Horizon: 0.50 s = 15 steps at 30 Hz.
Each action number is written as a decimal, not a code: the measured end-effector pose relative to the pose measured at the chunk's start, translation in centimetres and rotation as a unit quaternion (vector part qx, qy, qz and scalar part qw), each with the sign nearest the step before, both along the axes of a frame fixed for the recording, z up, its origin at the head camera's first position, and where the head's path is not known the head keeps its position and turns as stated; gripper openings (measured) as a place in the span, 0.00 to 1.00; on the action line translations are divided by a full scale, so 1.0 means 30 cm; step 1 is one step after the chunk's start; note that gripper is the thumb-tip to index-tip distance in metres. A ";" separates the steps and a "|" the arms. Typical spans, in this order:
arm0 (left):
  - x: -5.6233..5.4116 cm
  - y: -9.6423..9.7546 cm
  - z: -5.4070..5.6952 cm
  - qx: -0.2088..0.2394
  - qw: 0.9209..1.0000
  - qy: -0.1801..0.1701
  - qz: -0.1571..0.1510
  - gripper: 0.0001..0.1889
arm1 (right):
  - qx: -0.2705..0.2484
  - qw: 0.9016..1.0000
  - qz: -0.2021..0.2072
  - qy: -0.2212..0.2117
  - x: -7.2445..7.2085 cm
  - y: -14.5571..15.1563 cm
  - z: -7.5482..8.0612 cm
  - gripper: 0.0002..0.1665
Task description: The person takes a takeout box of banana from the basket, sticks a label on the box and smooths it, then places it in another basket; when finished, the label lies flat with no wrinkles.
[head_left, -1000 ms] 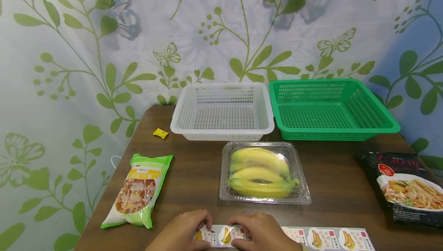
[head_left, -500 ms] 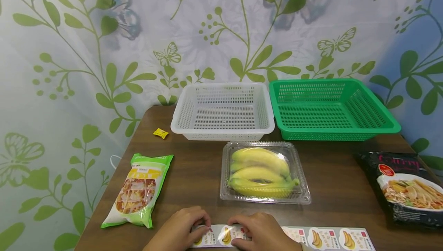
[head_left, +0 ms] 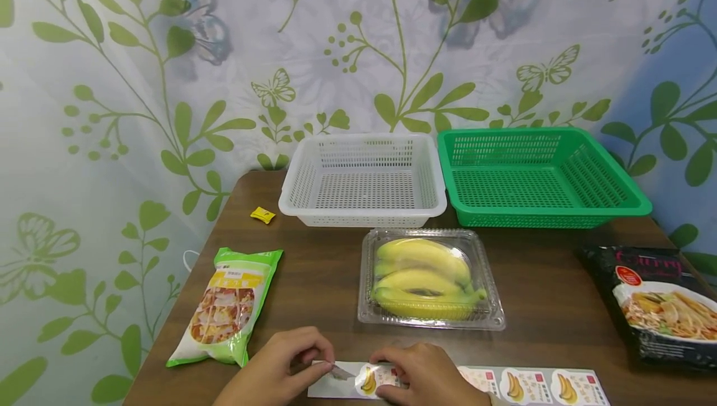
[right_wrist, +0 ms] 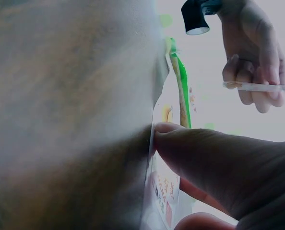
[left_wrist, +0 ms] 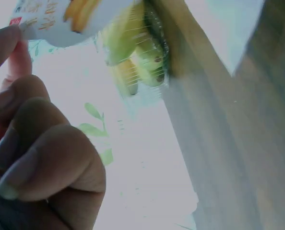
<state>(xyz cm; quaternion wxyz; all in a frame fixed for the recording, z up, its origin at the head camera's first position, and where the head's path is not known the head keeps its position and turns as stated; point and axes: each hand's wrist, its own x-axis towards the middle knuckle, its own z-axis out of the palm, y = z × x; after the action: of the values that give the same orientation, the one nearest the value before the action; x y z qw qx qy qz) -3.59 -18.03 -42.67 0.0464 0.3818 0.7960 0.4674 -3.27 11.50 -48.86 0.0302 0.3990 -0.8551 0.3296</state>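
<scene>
My left hand (head_left: pixel 282 362) pinches a banana-printed sticker (left_wrist: pixel 51 21) between thumb and forefinger. In the left wrist view that sticker hangs free of the table, its other fingers curled below. A strip of banana stickers (head_left: pixel 526 386) lies along the table's front edge; its left end shows bare backing. My right hand (head_left: pixel 422 372) holds the strip down, thumb at the near edge and fingers at the far edge, covering its middle. Behind the hands sits a lidded clear plastic box of bananas (head_left: pixel 428 278).
A white basket (head_left: pixel 361 212) and a green basket (head_left: pixel 549 212) stand at the back. A green-and-white food bag (head_left: pixel 224 309) lies left, a black noodle packet (head_left: pixel 661 306) right. A small yellow packet (head_left: pixel 262 215) rests back left on the brown table (head_left: pixel 313 294).
My left hand has drawn left and lifted the sticker off the strip, baring backing there. My right hand stays in place on the strip.
</scene>
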 end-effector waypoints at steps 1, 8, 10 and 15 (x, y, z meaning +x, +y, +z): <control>0.000 -0.001 0.001 0.005 1.000 -0.001 0.001 0.06 | 0.000 1.000 0.000 -0.003 0.000 0.000 0.000 0.19; 0.002 0.001 0.008 0.004 1.000 0.023 0.018 0.07 | 0.005 1.000 0.002 -0.017 0.001 0.001 0.003 0.19; 0.002 0.002 0.009 -0.001 0.999 0.027 0.022 0.07 | 0.003 1.000 0.003 -0.019 0.002 0.001 0.003 0.19; -0.001 0.003 0.019 -0.012 0.999 0.033 0.033 0.07 | 0.001 1.000 0.001 -0.011 0.003 0.001 0.002 0.19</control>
<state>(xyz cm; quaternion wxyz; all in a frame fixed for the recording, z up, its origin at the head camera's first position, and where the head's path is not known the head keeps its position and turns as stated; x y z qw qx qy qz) -3.63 -17.93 -42.11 0.0092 0.3704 0.8146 0.4462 -3.20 11.53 -48.79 0.0199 0.3965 -0.8551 0.3333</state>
